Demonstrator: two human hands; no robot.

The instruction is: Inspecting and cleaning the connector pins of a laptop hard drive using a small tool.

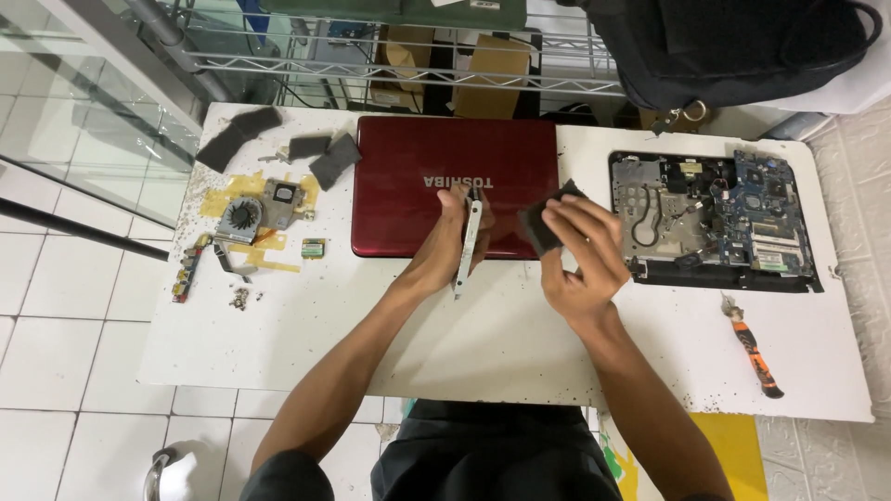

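Metal bracket (471, 243) is pinched by left hand (445, 246) fingers and a dark pad (541, 223) clamped by right hand (583, 250), both above the red laptop (436, 181); a loosened grip could drop either, scratching its lid.

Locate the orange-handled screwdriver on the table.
In the head view, the orange-handled screwdriver lies on the white table at the person's right, just below the opened laptop base, beyond the right hand.
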